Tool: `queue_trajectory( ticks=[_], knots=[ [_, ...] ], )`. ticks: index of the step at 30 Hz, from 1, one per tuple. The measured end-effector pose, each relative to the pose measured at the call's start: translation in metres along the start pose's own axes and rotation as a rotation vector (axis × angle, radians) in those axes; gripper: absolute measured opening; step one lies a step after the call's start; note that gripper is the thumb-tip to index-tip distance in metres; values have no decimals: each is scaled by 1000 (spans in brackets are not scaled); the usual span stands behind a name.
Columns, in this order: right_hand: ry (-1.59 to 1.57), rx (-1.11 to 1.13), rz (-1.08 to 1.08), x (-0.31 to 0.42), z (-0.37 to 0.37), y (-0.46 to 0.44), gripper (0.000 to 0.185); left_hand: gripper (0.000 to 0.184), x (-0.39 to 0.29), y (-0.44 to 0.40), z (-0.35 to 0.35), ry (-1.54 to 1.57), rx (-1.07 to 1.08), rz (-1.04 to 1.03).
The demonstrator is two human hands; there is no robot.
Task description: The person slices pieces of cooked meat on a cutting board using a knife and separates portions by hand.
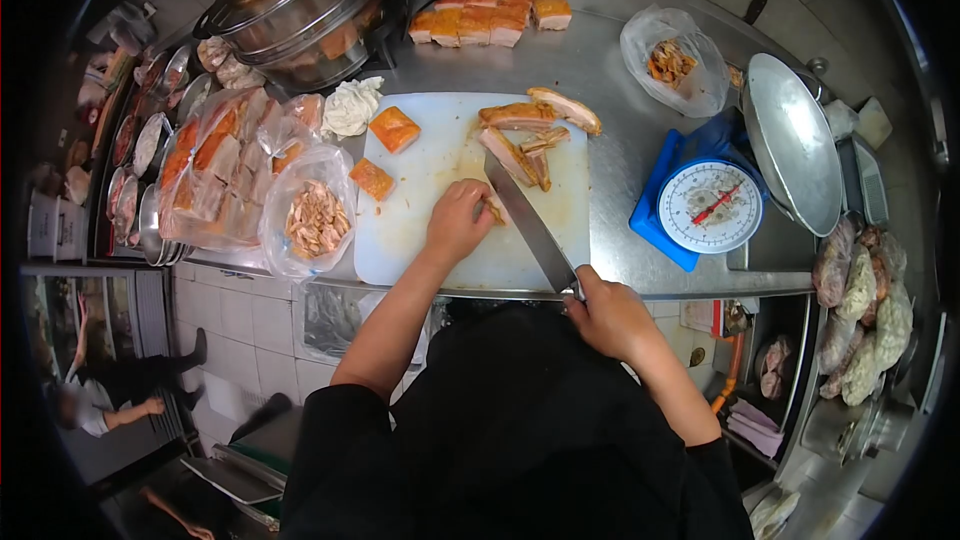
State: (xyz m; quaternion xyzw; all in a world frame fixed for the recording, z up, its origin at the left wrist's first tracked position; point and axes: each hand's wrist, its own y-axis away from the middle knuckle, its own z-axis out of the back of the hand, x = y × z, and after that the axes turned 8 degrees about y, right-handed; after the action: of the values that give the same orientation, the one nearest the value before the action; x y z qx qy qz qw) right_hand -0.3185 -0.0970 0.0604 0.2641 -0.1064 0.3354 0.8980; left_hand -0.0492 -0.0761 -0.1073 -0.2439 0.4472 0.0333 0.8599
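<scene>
My right hand (605,310) is wrapped round the handle of a large knife (530,225). Its broad blade points away from me across the white cutting board (400,250). My left hand (460,220) is closed on the board, left of the blade, its curled fingers on a small strip of roast pork (496,212) that they mostly hide. Beyond the blade tip lie cut pieces of crispy roast pork (515,117) and strips (545,140). Two orange-skinned pork blocks (395,128) sit on the board's left side.
A blue dial scale (710,205) and its metal pan (793,145) stand right. Left are bagged pork slabs (215,165) and a bag of sliced meat (318,220). Pork blocks (470,25) and another bag (672,62) lie behind. Another person (110,390) is at lower left.
</scene>
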Motion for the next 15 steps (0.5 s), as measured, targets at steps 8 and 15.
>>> queue_trajectory(
  ticks=[8,15],
  knots=[
    [46,81,-35,22,15,-2,28,21,2,-2,1,-74,34,-78],
    [59,89,-51,34,9,-11,28,21,4,-2,1,-63,47,-96]
  ],
)
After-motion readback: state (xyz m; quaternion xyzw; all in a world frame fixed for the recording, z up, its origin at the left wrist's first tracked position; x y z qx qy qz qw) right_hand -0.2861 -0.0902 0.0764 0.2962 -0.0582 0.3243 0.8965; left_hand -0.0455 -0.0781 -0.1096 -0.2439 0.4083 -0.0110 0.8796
